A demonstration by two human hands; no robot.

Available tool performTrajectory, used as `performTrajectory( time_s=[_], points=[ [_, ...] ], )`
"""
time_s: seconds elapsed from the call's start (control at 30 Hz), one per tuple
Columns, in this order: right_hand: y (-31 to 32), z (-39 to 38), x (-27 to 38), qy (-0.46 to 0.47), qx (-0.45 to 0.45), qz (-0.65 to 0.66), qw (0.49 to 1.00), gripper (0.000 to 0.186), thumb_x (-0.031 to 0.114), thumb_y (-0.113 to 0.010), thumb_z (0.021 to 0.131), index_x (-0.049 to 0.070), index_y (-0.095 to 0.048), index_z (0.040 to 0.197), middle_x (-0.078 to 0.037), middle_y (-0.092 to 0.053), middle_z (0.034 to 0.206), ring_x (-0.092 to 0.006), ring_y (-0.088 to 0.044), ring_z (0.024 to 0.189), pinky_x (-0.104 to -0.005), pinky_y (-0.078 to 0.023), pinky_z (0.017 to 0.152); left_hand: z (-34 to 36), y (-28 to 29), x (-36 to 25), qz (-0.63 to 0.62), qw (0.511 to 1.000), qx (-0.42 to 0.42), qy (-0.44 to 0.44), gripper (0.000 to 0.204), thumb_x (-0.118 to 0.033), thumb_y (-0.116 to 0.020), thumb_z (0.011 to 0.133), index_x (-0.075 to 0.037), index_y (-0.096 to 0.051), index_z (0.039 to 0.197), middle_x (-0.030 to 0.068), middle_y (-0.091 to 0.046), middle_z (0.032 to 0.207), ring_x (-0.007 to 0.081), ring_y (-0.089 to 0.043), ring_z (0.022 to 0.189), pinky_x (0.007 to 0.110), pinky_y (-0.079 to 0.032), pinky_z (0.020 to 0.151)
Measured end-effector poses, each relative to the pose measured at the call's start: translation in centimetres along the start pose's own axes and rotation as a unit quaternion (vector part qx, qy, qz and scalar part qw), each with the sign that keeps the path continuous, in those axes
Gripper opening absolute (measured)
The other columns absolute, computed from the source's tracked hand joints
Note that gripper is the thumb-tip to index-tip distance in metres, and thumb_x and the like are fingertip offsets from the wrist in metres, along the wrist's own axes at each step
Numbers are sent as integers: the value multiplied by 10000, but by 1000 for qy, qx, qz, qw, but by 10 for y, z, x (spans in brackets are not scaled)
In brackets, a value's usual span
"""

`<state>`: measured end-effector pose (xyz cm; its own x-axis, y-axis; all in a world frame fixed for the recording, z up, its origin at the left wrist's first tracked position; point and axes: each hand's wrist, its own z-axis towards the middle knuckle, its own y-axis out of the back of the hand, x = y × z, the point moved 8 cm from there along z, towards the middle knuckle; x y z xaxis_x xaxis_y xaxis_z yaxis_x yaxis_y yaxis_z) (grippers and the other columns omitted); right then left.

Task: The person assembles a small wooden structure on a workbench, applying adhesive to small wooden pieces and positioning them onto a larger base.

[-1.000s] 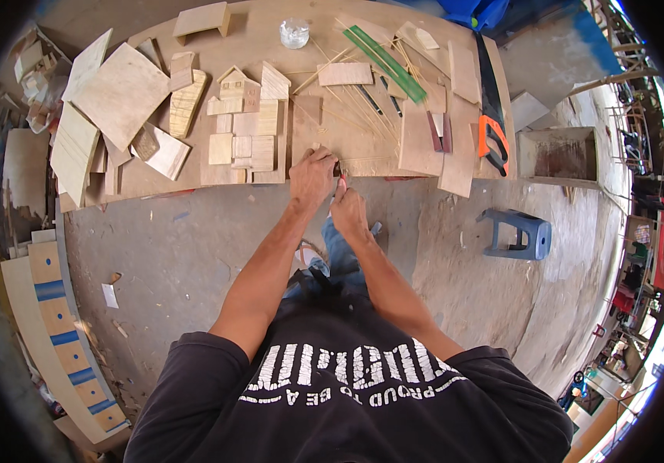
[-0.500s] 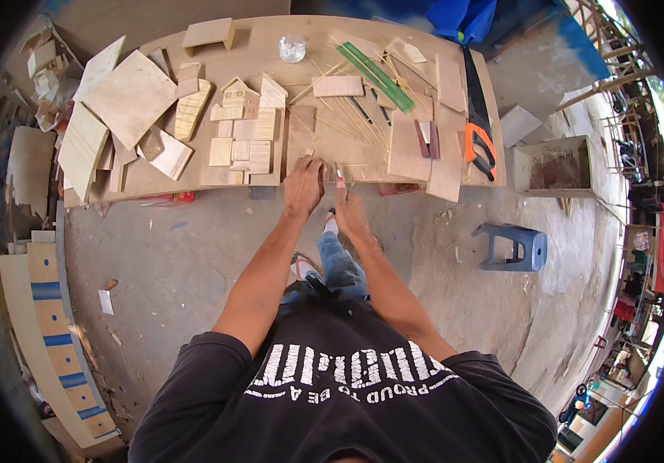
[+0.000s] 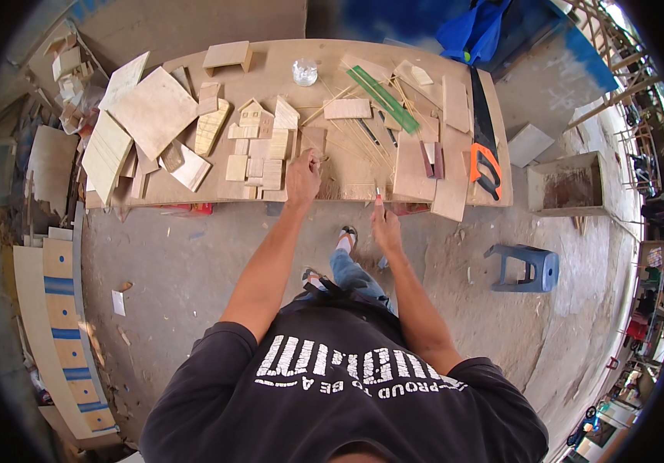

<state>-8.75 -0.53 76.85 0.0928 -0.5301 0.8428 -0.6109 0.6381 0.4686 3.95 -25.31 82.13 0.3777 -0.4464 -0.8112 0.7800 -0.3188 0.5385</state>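
Note:
My left hand (image 3: 303, 181) is over the near part of the wooden table, its fingertips pinched together. Whatever they hold is too small to make out. Just left of it lies a model house front (image 3: 255, 116) with wooden blocks (image 3: 257, 158) set close together below it. My right hand (image 3: 385, 229) is at the table's near edge, closed round a small craft knife (image 3: 378, 194) with a red handle, its metal tip pointing away from me. Thin wooden sticks (image 3: 355, 143) lie scattered beyond my hands. A green ruler (image 3: 383, 99) lies across some of them.
An orange-handled saw (image 3: 485, 166) lies along the right side of the table (image 3: 216, 193). Square boards (image 3: 153, 106) are stacked at the left. A clear glass (image 3: 305, 72) stands at the back. A blue stool (image 3: 528, 268) and a wooden box (image 3: 567, 184) are on the right.
My hands have moved apart: the left went further in over the table, the right went rightward with the knife. The whole view has shifted a little.

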Motion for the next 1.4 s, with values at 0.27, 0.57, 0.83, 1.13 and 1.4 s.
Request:
performTrajectory(
  time_s=[0.27,0.57,0.83,1.13,1.4],
  points=[
    [18,15,-11,-11,0,35,999,620,587,-454,1003,37,-570,743,-15,-492,556,-122,-486,468,-300,-366,434,11,-12,-2,13,1000,-10,-18,288,16,-704,832,-9,-681,1117,111,-721,873,223,-686,741,328,-545,706],
    [31,9,18,-71,48,108,991,509,503,-551,971,43,-559,751,-46,-501,588,-148,-499,485,-327,-392,470,-38,60,-65,-84,994,-31,59,143,5,-672,874,-3,-721,1008,120,-677,816,181,-639,705,299,-500,648],
    [-27,47,62,128,16,-86,988,358,298,-721,834,-49,-634,851,-248,-665,775,-420,-681,784,-459,-515,705,-106,185,-374,-352,846,107,-386,292,-114,-768,821,-61,-719,1104,73,-665,787,197,-586,569,305,-444,481],
    [-63,78,98,127,30,-86,988,298,261,-723,819,-26,-643,841,-241,-675,787,-416,-685,801,-464,-520,744,-141,254,-379,-375,831,-139,-387,247,-194,-765,769,-72,-694,972,10,-553,650,125,-492,490,246,-338,425],
    [-78,116,105,168,61,-144,973,286,273,-767,769,11,-664,820,-184,-666,742,-330,-674,734,-426,-515,725,-103,158,-171,7,996,87,15,288,-79,-690,861,-16,-689,1142,151,-656,813,293,-628,674,390,-501,648]
  ],
)
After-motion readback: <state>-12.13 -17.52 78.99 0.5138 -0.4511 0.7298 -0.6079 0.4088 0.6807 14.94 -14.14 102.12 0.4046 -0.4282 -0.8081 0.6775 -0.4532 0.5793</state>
